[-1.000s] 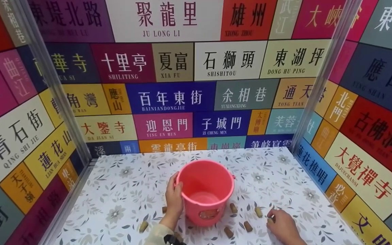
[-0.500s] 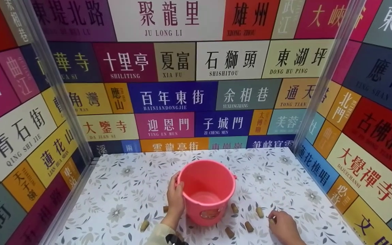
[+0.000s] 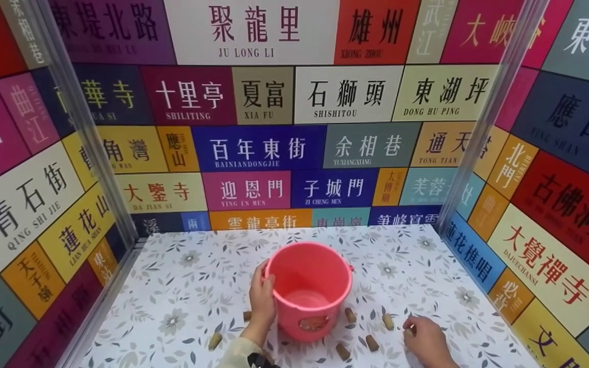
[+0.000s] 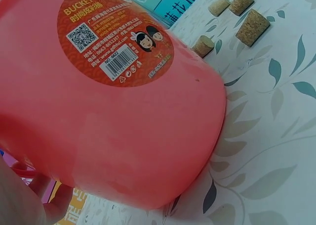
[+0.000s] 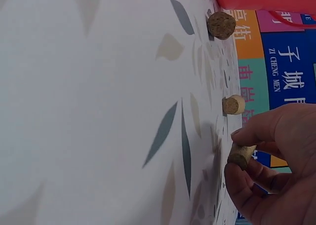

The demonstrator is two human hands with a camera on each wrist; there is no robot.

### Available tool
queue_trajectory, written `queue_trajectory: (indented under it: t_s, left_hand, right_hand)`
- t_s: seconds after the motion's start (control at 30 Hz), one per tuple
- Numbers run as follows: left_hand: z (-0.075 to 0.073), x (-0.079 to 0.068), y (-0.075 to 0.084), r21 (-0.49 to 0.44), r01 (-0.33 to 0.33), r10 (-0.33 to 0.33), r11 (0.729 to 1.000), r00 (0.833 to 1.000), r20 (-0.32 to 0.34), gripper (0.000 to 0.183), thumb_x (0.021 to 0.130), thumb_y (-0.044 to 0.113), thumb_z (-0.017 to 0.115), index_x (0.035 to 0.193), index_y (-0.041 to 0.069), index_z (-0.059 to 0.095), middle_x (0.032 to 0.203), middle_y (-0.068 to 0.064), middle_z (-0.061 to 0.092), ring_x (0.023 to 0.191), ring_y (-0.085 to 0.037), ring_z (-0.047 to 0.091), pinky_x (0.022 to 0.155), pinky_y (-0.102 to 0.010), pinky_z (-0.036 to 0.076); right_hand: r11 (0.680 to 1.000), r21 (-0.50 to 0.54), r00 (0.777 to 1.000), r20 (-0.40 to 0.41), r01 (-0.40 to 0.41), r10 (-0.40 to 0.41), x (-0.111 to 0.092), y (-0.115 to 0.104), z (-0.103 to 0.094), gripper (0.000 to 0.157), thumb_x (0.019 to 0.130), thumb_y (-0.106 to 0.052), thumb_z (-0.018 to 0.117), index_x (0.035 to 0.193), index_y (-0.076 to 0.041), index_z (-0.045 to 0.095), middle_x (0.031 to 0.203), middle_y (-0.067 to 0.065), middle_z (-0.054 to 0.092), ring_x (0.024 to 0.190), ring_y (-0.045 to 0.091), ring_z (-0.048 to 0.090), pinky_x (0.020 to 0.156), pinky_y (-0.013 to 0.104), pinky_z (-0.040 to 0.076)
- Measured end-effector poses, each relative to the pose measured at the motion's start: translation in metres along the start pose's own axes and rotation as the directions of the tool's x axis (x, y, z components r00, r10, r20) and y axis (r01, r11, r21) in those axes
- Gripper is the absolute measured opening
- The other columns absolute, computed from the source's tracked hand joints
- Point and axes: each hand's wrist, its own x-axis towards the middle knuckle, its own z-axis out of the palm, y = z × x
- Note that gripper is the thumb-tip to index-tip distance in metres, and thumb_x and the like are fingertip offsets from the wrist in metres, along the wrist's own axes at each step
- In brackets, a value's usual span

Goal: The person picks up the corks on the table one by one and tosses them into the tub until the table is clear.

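Observation:
A pink plastic bucket (image 3: 304,304) stands upright on the patterned tabletop, its inside visible and holding nothing. My left hand (image 3: 262,301) grips its left side near the rim, thumb toward the front. In the left wrist view, the bucket's wall (image 4: 123,141) with a round red label (image 4: 116,37) fills much of the picture, and part of the left hand (image 4: 24,200) shows at the lower left. To the right of the bucket, my right hand (image 3: 426,338) pinches a small tapered cork (image 5: 241,156) between thumb and fingers, close over the table.
Several loose corks lie about: one upright-looking pale cork (image 3: 387,321) beside the right hand, others (image 3: 350,315) (image 3: 343,351) near the bucket's right, and a cork (image 3: 215,341) left of the left arm. Sign-printed walls (image 3: 253,145) enclose the table (image 3: 172,286) at back and sides.
The right hand has shifted very slightly to the right, away from the nearest loose cork. The bucket and the left hand on it stay where they were.

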Motion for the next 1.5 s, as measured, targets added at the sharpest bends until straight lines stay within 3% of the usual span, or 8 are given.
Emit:
queue_trajectory:
  t_s: [0.23,0.4,0.7,1.03,1.33,1.5]
  left_hand:
    - [0.002,0.002,-0.001,-0.01,-0.005,0.005,1.0,1.0,-0.017,0.044,0.107,0.01,0.049,0.15,0.008,0.056,0.151,-0.016,0.061,0.136,-0.036,0.06,0.114,-0.053,0.052]
    - [0.003,0.003,-0.002,-0.004,-0.038,0.038,0.999,0.999,-0.025,0.043,0.106,0.007,0.049,0.148,0.006,0.058,0.15,-0.016,0.062,0.14,-0.036,0.058,0.119,-0.054,0.047]
    - [0.002,0.0,-0.003,-0.029,0.005,-0.006,1.0,0.999,-0.036,0.044,0.106,0.009,0.05,0.149,0.007,0.057,0.151,-0.017,0.061,0.136,-0.036,0.06,0.115,-0.052,0.051]
    - [0.003,0.0,-0.004,-0.061,0.022,-0.024,0.998,0.999,-0.036,0.046,0.106,0.01,0.05,0.151,0.007,0.055,0.152,-0.018,0.059,0.133,-0.037,0.061,0.112,-0.053,0.054]
    - [0.005,0.0,-0.004,-0.015,0.012,-0.013,1.0,0.998,-0.065,0.045,0.106,0.01,0.049,0.15,0.005,0.057,0.151,-0.017,0.06,0.136,-0.035,0.059,0.115,-0.052,0.051]
    - [0.005,0.001,-0.003,-0.033,0.031,-0.033,0.999,0.998,-0.054,0.046,0.107,0.011,0.049,0.152,0.005,0.054,0.154,-0.017,0.058,0.14,-0.036,0.057,0.118,-0.053,0.048]
  right_hand:
    - [1.0,0.015,1.0,0.009,-0.024,0.024,0.004,-0.012,-0.008,0.012,0.082,-0.005,0.071,0.093,-0.01,0.073,0.085,0.004,0.064,0.08,0.02,0.058,0.072,0.04,0.049]
    - [0.999,-0.011,0.998,-0.051,0.034,-0.035,0.006,-0.023,-0.013,0.011,0.083,-0.005,0.07,0.091,-0.011,0.074,0.085,0.004,0.065,0.081,0.02,0.06,0.074,0.043,0.051]
    - [0.994,0.003,0.985,-0.133,0.111,-0.109,0.007,-0.05,-0.02,0.013,0.081,-0.004,0.068,0.09,-0.01,0.075,0.084,0.004,0.066,0.08,0.02,0.061,0.074,0.044,0.052]
    - [0.994,0.031,0.985,-0.14,0.101,-0.096,0.013,-0.08,-0.029,0.014,0.083,-0.006,0.07,0.094,-0.012,0.075,0.09,0.006,0.068,0.082,0.021,0.065,0.075,0.044,0.054]
    - [0.986,0.114,0.971,-0.222,0.119,-0.091,0.019,-0.101,-0.037,0.017,0.086,-0.007,0.067,0.099,-0.011,0.078,0.095,0.008,0.073,0.085,0.025,0.07,0.079,0.047,0.055]
    - [0.981,0.153,0.967,-0.243,0.116,-0.077,0.023,-0.113,-0.041,0.017,0.089,-0.009,0.067,0.101,-0.01,0.078,0.099,0.01,0.074,0.09,0.027,0.07,0.08,0.045,0.055]
